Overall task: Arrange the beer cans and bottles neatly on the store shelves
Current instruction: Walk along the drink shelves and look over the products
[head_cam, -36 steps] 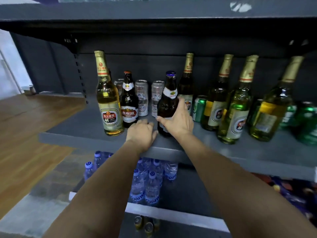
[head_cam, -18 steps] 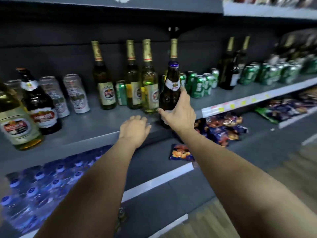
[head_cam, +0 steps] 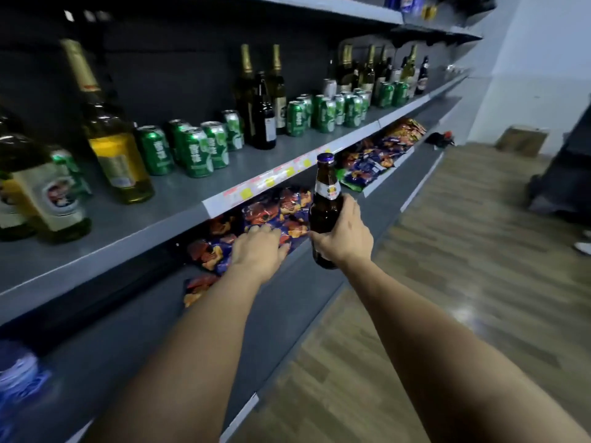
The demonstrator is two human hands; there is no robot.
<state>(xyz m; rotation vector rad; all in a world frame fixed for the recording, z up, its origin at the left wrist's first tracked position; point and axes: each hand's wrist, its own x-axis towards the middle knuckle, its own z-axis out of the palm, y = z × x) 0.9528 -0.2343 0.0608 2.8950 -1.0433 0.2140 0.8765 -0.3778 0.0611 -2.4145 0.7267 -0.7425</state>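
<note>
A: Any labels readable on the shelf?
B: Green cans carry white characters, too blurred to read. The clear bottle has a pale label.
A: And the brown bottle?
B: Blue cap, white neck label with an orange emblem, upright in front of the shelf edge.
A: Hands?
B: Left hand fingers loosely spread, apparently holding nothing, over snack packets; right hand wraps the bottle's body.

Grey metal beer shelf, running from lower left to upper right of the frame: gold-foil green glass bottles at left, green beer cans at centre, dark bottle beside them, further cans and bottles toward upper right. Lower shelf: snack packets. Wood-pattern floor, right.
</note>
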